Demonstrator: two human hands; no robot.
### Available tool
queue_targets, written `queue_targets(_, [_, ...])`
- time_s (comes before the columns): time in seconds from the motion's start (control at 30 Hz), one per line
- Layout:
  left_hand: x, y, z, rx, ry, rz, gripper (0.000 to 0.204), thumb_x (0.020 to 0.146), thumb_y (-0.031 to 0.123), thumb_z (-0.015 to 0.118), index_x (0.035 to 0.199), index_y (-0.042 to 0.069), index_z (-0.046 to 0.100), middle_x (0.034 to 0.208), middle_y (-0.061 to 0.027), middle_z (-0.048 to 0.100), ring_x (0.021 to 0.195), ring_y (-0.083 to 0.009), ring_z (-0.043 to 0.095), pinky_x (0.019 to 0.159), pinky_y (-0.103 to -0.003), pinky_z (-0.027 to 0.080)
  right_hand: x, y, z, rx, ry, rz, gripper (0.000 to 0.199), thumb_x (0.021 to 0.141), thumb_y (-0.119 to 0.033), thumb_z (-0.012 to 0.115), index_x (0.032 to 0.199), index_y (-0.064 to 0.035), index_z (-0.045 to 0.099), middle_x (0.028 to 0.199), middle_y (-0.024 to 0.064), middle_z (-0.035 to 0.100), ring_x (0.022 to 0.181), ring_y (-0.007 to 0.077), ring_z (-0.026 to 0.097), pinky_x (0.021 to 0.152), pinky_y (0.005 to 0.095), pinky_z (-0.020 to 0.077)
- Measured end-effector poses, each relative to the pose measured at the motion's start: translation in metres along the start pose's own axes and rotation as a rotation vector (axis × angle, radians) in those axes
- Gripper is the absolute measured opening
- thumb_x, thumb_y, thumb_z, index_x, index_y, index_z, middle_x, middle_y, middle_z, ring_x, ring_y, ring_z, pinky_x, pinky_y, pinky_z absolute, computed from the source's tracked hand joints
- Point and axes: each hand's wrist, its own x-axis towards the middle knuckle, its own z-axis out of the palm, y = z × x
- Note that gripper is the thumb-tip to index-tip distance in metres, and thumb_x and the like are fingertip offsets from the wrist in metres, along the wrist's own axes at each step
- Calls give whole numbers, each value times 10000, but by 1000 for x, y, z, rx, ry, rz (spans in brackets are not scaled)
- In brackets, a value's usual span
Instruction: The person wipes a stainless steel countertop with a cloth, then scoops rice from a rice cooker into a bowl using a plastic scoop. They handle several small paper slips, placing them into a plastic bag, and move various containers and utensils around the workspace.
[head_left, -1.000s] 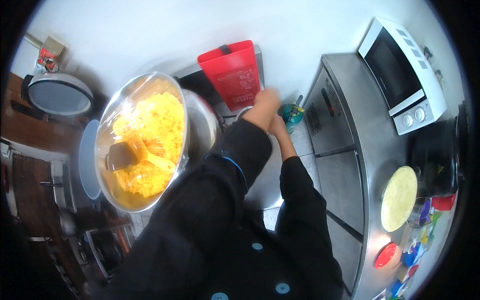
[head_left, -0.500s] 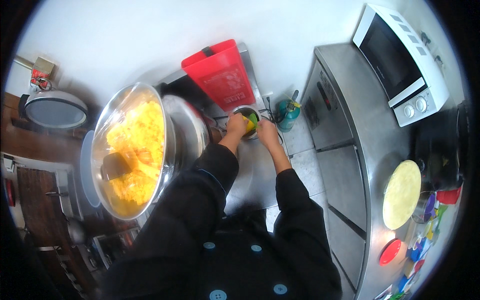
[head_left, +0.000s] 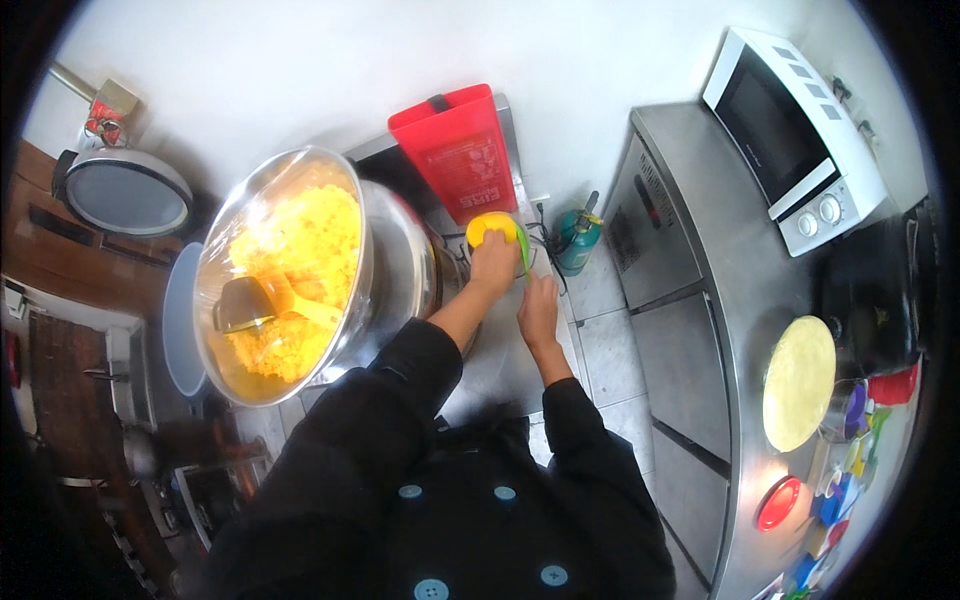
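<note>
My left hand [head_left: 494, 268] is stretched forward and grips a small round yellow and green container [head_left: 492, 229], which sits just below a red box [head_left: 452, 152] leaning on the wall. My right hand [head_left: 538, 312] lies beside it with the fingers pointing at the container's green edge; I cannot tell if it touches it. Both sleeves are black. To the left stands a large steel bowl [head_left: 378, 262] filled with yellow food [head_left: 305, 250], and a spatula [head_left: 255, 300] rests in the food.
A small green gas canister [head_left: 577, 240] stands right of my hands. At the right, a steel counter [head_left: 700, 300] carries a white microwave [head_left: 790, 130], a round yellow flatbread [head_left: 798, 382] and a red lid [head_left: 778, 503]. A round grey lid [head_left: 125, 193] lies far left.
A second ago one hand was reaching up beside the red box. Both hands then came together at the small container, and the left hand now grips its yellow top.
</note>
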Motion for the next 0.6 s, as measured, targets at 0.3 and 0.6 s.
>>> queue_targets(0.3, [40,84,-107,-1782,401,-575,361,980,285,323,984,37,585,907,-92,596,867,-177,561,827,-345,430,33,8,-15,1246,142,673,257,920,-78,492,1153,22,536,1009,128,588,846,253,579,698,374,504])
queue_targets(0.6, [-103,33,-426,-1168,297,731,385,1003,348,346,1087,17,524,938,-100,554,867,-172,535,782,-327,425,183,-283,-163,905,-413,-31,374,931,-168,523,1233,50,493,1053,135,620,802,130,606,664,258,506])
